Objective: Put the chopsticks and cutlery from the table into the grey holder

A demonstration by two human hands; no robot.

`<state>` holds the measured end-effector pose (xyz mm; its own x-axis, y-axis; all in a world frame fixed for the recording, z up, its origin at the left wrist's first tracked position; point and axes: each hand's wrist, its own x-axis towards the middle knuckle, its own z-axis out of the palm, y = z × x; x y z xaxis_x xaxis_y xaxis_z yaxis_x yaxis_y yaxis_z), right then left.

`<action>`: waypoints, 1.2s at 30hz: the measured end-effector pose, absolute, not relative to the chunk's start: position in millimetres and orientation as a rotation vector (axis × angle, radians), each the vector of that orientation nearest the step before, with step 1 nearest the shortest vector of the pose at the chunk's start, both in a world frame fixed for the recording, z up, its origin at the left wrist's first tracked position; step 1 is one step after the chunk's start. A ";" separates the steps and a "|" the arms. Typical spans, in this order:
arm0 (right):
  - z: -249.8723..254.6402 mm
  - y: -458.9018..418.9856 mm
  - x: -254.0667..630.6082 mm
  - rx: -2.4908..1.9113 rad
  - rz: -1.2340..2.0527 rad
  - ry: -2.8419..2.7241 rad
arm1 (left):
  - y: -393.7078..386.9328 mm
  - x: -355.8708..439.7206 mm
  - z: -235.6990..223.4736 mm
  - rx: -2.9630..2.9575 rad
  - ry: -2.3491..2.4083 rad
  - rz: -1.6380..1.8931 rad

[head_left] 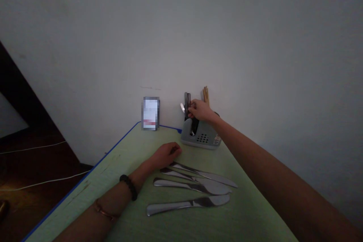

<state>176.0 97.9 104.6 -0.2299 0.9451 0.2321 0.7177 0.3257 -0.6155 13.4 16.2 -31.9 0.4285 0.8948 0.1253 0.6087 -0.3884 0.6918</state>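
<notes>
My right hand [201, 110] is at the grey cutlery holder [202, 140], its fingers closed in a pinch on a piece of metal cutlery whose kind is hidden. Beside those fingers, upright metal handles [187, 102] stick out of the holder's left end. My left hand [166, 155] lies on the table, fingers loosely curled with nothing visible in them. Just below it, several metal table knives [188, 205] lie roughly side by side, handles to the left and blades to the right. The left hand is close to the handle of the farthest knife [204, 174].
A lit phone [150, 113] leans upright against the wall at the table's back left corner. Wooden chopsticks [205, 94] stand in the holder. The pale green table [124, 151] has a blue edge and meets the wall. White cables [48, 185] run at the left.
</notes>
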 end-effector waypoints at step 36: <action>-36.0 -67.6 231.9 -1.247 0.126 -2.389 | -9.5 9.9 8.1 2.320 1.354 -0.188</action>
<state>231.9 -67.6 -36.0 -0.4963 0.7991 0.3392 0.7589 0.5891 -0.2774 9.9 -9.5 8.1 0.5098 0.7933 -0.3327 0.8540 -0.4202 0.3068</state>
